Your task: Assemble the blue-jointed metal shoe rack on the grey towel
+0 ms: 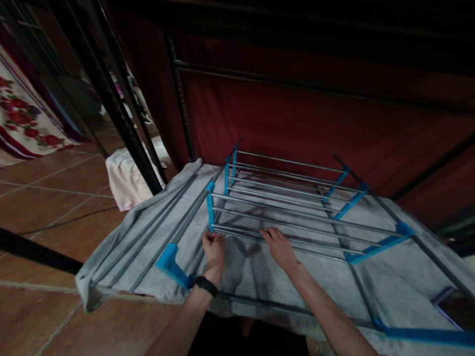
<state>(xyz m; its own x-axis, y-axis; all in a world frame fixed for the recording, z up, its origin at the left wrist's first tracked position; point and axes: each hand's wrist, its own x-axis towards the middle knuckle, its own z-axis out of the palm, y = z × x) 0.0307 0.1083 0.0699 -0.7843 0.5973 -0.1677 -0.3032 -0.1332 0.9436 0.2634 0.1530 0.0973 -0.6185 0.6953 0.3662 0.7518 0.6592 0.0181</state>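
Observation:
A rack of grey metal tubes and blue plastic brackets lies on a grey cloth (245, 277). My left hand (214, 249), with a black band on the wrist, has its fingers closed at the lower end of an upright blue bracket (211, 210), where the lowest rods meet it. Over the near metal rod (237, 232) my right hand (280, 248) curls its fingers, partway along its length. The rods' other ends join a slanting blue bracket (374, 249). A blue corner piece (172, 264) sits just left of my left wrist.
Several loose metal tubes (148, 232) lie at the cloth's left side. A dark phone-like object (454, 306) is at the right. Black metal posts (107, 94) stand at the left, by a striped cloth (128, 173) and tiled floor (55, 217). A dark red curtain (297, 118) hangs behind.

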